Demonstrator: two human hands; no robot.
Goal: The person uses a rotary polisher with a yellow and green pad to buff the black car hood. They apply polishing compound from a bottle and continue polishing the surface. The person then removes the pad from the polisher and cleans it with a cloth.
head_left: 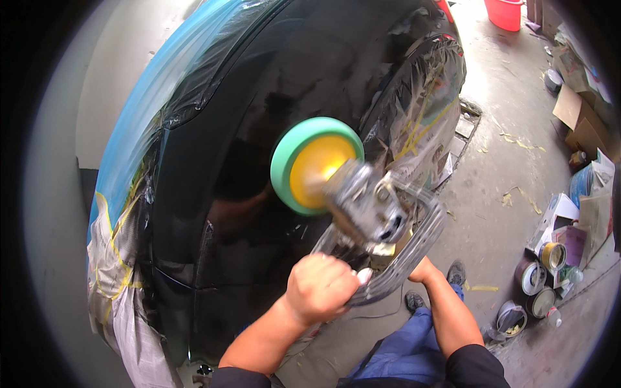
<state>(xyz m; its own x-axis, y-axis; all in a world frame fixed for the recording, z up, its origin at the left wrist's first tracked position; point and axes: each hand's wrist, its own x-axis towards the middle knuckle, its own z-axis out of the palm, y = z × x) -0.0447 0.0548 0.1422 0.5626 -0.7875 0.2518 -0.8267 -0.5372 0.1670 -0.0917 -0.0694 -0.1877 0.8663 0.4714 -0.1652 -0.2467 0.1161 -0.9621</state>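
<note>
A polisher (pixel 362 200) with a green foam pad (pixel 279 169) and a yellow backing disc is against or just above a glossy black car panel (pixel 239 155). Blur on the disc and the machine's head suggests movement. My left hand (pixel 323 288) is closed around the big loop handle (pixel 414 258). Behind that handle, my right hand (pixel 422 268) is at the polisher's rear body; its fingers are mostly hidden. The panel mirrors dark shapes beneath the pad.
Blue masking film (pixel 139 123) and taped paper (pixel 116 278) cover the car's left side. More clear film (pixel 424 116) hangs over the wheel area. Along the right wall stand paint cans (pixel 532 278), cardboard boxes (pixel 582 119) and a red bucket (pixel 504 14). Tape scraps (pixel 521 197) litter the floor.
</note>
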